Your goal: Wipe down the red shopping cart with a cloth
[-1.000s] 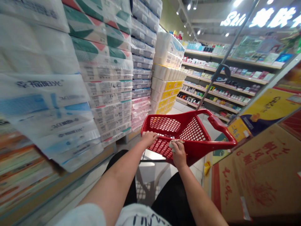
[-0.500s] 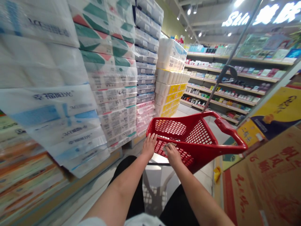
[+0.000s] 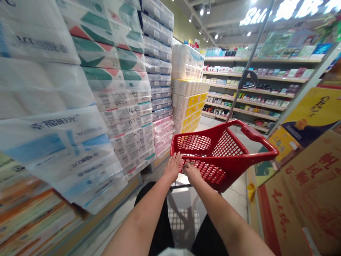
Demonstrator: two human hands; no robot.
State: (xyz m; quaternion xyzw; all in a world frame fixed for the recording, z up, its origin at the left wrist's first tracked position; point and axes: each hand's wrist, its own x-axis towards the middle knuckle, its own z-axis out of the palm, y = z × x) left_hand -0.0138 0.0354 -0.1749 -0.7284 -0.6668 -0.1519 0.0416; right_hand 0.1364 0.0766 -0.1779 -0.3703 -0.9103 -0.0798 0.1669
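Observation:
A red plastic shopping cart (image 3: 234,160) with a perforated basket stands before me, its handle on the right. My left hand (image 3: 173,166) lies on the near left corner of the basket, fingers stretched out. Close beside it, my right hand (image 3: 193,173) is closed at the near side wall, just below the rim. A small greyish crumpled cloth (image 3: 185,165) shows at its fingers, mostly hidden by them.
Tall stacks of wrapped tissue packs (image 3: 128,117) line the left, with toilet roll packs (image 3: 188,92) beyond. Cardboard boxes (image 3: 306,192) stand at the right. A slanted metal pole (image 3: 247,64) rises behind the cart. Shelves of small goods (image 3: 255,76) fill the back.
My right hand has moved left along the basket side, nearer my left hand. The left hand stays at the corner. The view has shifted slightly.

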